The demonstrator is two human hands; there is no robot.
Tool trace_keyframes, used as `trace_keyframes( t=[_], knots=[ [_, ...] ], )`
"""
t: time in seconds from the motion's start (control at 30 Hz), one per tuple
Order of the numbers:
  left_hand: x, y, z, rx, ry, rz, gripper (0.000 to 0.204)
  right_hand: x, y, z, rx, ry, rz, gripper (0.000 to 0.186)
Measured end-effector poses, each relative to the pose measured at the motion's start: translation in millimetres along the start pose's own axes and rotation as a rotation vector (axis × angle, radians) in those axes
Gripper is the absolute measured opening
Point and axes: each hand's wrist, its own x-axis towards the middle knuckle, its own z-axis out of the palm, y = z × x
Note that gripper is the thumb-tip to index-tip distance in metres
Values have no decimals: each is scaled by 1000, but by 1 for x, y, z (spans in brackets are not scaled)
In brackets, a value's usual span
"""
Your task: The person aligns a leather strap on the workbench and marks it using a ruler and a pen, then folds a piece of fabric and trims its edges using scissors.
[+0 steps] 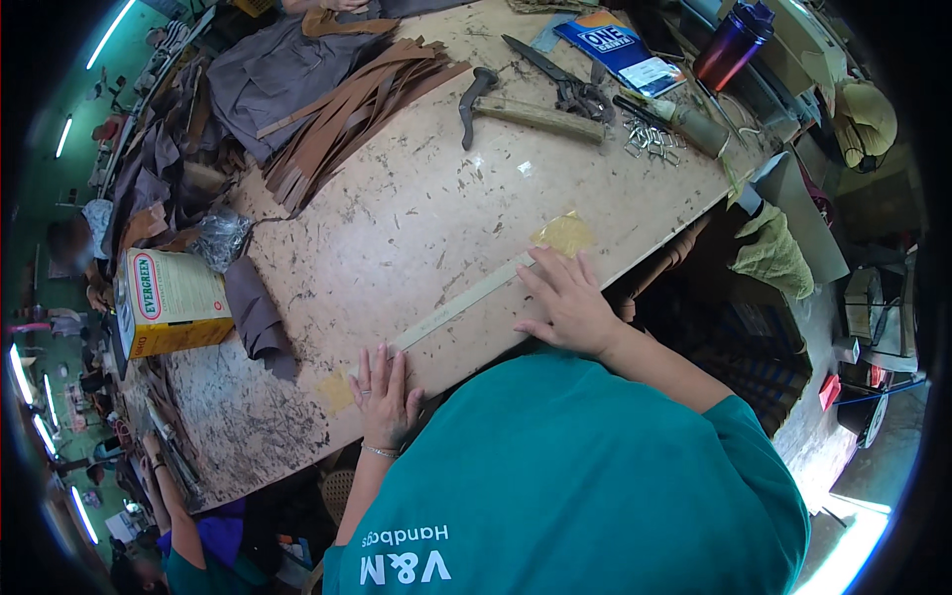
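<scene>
A narrow pale strip [461, 304] lies flat and slantwise along the near edge of the worktable [397, 228]. At its left end rests my left hand [385, 392], fingers stretched out and flat on the surface, with a ring and a bracelet on it. My right hand [570, 300] lies spread at the strip's other end, fingertips near a patch of yellowish tape [563, 234]. A second yellowish patch [337, 393] is stuck beside the left hand. Whatever is under the palms is hidden.
A hammer [540, 117], large scissors [560, 79], metal buckles [654, 141] and a bottle [734, 45] stand or lie far right. Brown leather strips [362, 114], dark leather [288, 84] and a rectangular can [174, 297] are left. A co-worker's arm [174, 496] shows lower left.
</scene>
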Motion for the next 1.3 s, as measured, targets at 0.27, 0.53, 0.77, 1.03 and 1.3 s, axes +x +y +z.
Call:
trace_keyframes(
  t=[0.27, 0.53, 0.77, 1.03, 1.3],
  knots=[
    [22, -30, -13, -51, 357, -75, 49, 17, 78, -30, -86, 481, 92, 48],
    [33, -33, -38, -13, 413, -197, 46, 136, 107, -54, -300, 312, 113, 44],
    [10, -18, -25, -64, 384, -217, 43, 164, 92, -60, -344, 175, 127, 45],
    [1, -43, -29, -48, 503, -391, 47, 114, 69, -38, -236, 169, 285, 52],
    [43, -42, -44, -32, 515, -263, 48, 95, 85, -34, -92, 316, 165, 49]
  ],
)
